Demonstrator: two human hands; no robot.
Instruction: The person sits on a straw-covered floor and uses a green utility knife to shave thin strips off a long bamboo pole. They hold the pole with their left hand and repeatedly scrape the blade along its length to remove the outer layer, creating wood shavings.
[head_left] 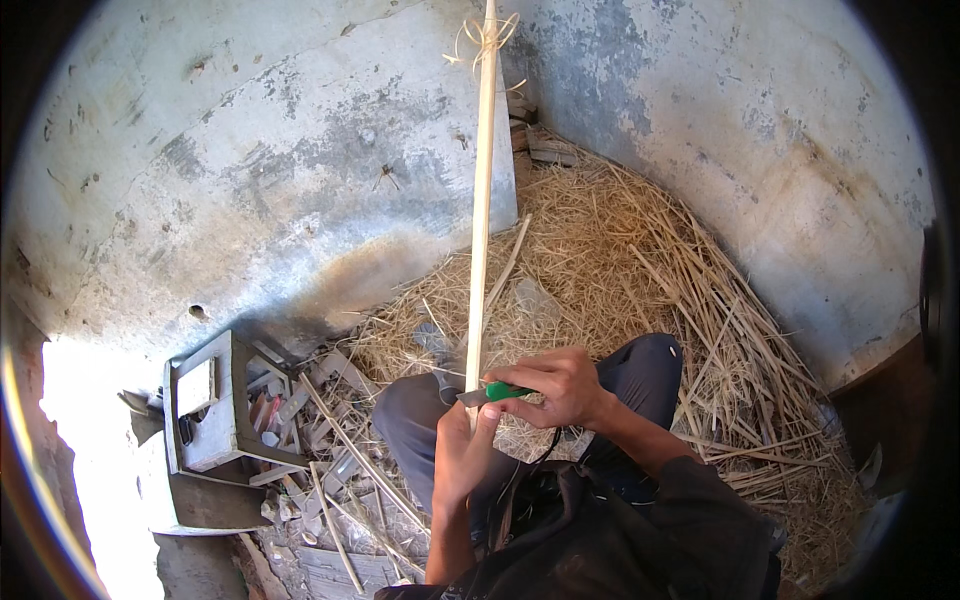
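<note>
A long pale strip of split wood, perhaps bamboo (481, 220), stands out in front of me toward the wall, with thin curled shavings (487, 40) clinging near its far end. My left hand (464, 455) is closed around the near end of this strip, thumb up beside the blade. In my right hand (562, 388) is a knife with a green handle (508, 391), the fingers wrapped round it. Its short dark blade (471, 398) lies across the strip, just above my left thumb.
Dry shavings (570, 230) heap up before me, with many thin sticks (740, 340) along the right wall. A small worn wooden stool (215, 410) stands at the left amid scraps and rubble. Peeling walls (300, 170) meet in the far corner. My bent knees flank the work.
</note>
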